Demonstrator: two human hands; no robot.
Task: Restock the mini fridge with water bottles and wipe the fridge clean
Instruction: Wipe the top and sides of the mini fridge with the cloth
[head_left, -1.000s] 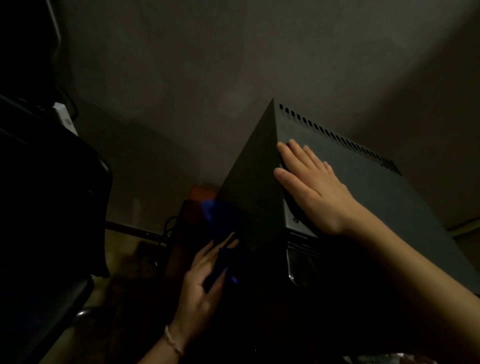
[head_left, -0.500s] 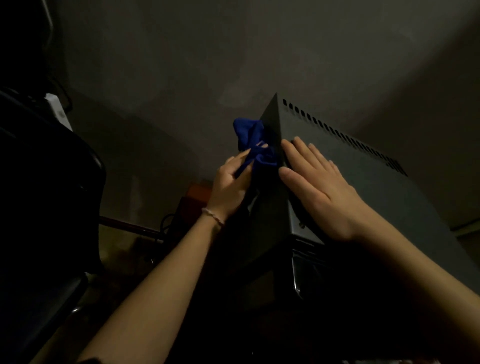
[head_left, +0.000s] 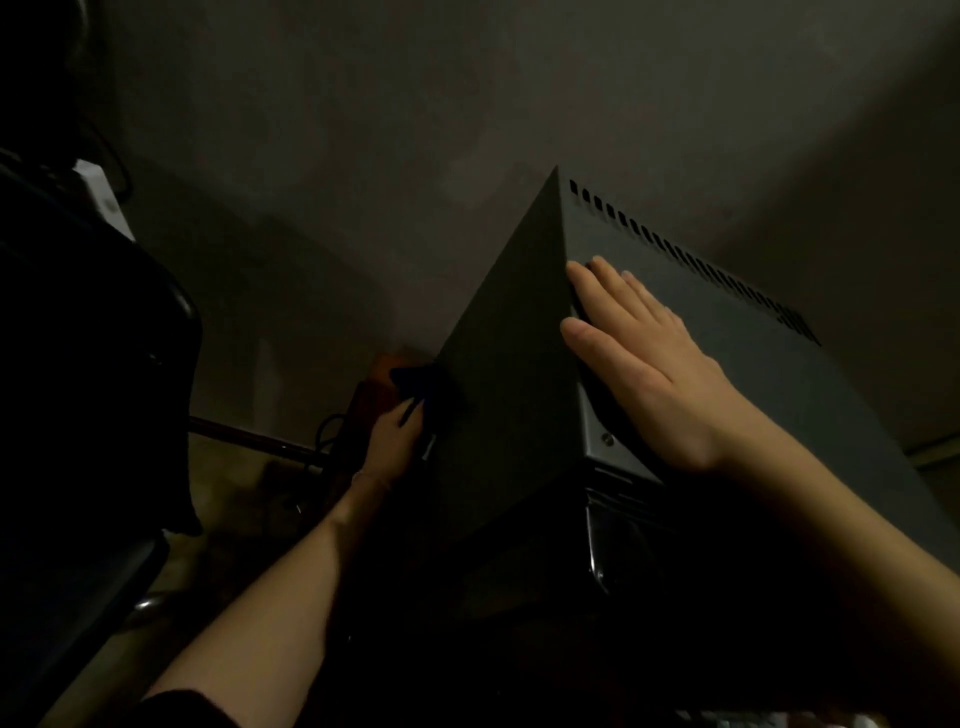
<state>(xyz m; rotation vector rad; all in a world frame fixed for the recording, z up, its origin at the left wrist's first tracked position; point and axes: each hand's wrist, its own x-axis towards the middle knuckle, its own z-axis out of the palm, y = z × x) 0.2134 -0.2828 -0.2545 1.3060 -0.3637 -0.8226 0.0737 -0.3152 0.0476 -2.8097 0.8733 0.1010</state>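
My right hand (head_left: 649, 358) lies flat on the mini fridge (head_left: 514, 374) top, my left hand (head_left: 397, 441) presses the soft cloth (head_left: 415, 382), which I judge limp, low against its stiff side wall.

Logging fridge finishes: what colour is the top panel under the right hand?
Dark grey, matte, on the fridge; the right hand lies flat there. Head view.

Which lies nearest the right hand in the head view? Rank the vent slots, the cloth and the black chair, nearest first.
From the right hand, flat on the fridge top:
1. Vent slots, just beyond its fingertips along the top's far edge.
2. Cloth, left, against the fridge's side under the left hand.
3. Black chair, far left.
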